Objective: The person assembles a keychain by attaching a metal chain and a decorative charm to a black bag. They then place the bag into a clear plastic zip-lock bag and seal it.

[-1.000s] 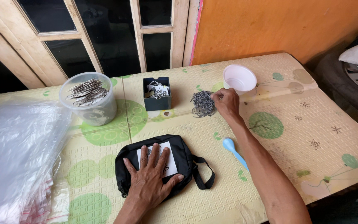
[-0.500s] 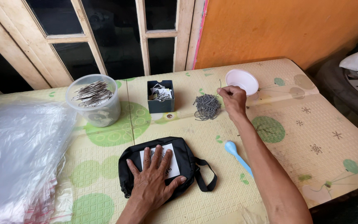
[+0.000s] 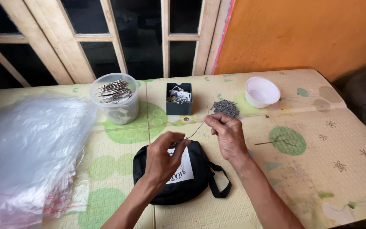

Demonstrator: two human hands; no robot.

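Metal chain [image 3: 198, 127] pinched in both grips, left hand [image 3: 162, 159], right hand [image 3: 226, 135], over black pouch [image 3: 178, 178].

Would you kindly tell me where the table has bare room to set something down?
The widest bare patch of the table lies right of the right hand, below the white bowl. A narrower strip runs between the plastic bags and the black pouch. It is crowded around the clear tub, dark box and grey pile.

A thin grey ball chain [image 3: 198, 127] hangs stretched between both hands above the black pouch [image 3: 178, 176].
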